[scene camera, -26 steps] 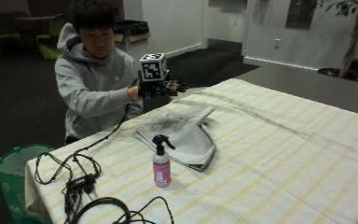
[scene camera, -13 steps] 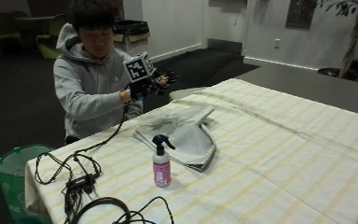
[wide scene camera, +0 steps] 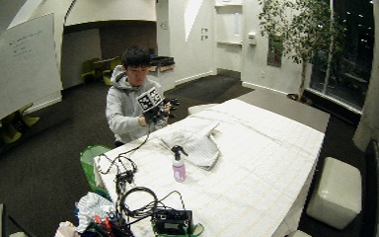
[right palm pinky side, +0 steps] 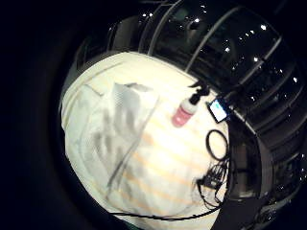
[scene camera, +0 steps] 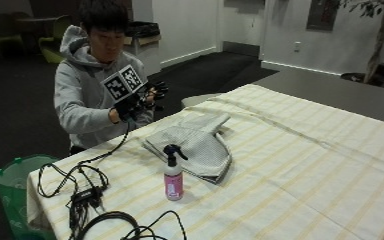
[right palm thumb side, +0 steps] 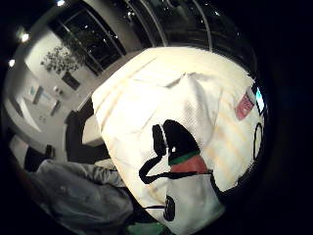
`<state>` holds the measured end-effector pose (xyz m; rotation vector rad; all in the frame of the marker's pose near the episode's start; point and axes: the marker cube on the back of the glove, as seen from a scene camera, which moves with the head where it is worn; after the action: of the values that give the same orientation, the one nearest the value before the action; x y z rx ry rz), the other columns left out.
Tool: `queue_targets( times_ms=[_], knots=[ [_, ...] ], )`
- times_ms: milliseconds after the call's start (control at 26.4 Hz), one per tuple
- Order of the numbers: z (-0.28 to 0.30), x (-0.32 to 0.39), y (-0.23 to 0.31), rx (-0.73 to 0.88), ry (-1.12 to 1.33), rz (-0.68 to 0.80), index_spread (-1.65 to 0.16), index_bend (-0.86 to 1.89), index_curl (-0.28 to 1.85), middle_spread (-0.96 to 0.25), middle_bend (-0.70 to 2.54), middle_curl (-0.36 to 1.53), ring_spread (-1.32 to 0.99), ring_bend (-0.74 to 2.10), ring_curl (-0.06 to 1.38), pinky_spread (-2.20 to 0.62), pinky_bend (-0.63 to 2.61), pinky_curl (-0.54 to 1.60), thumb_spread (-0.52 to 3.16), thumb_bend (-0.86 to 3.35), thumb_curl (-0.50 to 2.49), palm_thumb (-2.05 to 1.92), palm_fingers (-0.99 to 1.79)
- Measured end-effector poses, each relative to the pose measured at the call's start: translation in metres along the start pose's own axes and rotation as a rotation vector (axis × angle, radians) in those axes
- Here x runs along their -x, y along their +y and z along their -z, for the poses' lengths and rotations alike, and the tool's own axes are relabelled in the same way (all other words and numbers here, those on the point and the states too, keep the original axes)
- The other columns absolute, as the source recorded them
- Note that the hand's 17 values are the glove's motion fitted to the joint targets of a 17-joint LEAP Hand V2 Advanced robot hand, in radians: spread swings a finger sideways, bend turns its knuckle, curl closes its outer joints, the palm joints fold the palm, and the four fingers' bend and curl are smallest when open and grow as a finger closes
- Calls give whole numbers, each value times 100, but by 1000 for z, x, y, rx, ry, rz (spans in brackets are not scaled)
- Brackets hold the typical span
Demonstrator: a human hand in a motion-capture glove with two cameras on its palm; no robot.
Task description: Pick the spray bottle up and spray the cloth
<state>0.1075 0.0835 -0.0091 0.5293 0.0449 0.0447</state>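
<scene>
A person sits at the near end of a counter (scene camera: 325, 150) covered by a cream cloth with pale yellow stripes. The gloved right hand (scene camera: 144, 97) is raised in front of the chest, above the counter's edge and well apart from everything on it. Its fingers (scene camera: 159, 90) look loosely spread and hold nothing, though they are small and dark against the sleeve, so the exact pose is hard to make out.

The spray bottle (scene camera: 173, 173) stands upright on the counter, just beside the folded grey cloth (scene camera: 195, 145) and not touching it as far as can be seen. The bottle has a black trigger head and a pink body with a label; its writing is too small to read. The cloth lies flat, with a lighter corner folded toward the middle of the counter.

Black cables (scene camera: 85, 192) coil on the counter near the bottle. A green bin (scene camera: 12, 185) stands on the floor by the counter's corner, partly cut off by the picture's edge.
</scene>
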Motion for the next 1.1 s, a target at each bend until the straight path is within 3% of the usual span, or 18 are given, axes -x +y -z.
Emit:
queue_targets(
  times_ms=[493, 1100],
  knots=[
    [-29, -94, 11, -102, -175, -296, -40, 5, 7, -8, 33, 29, 1, 39, 21, 26, 55, 32, 101, 1, 32, 64, -8],
    [-83, -149, -6, -54, -511, -584, -37, 6, 5, -5, 29, 31, 1, 41, 24, 25, 58, 34, 97, -3, 33, 64, -11]
  ],
)
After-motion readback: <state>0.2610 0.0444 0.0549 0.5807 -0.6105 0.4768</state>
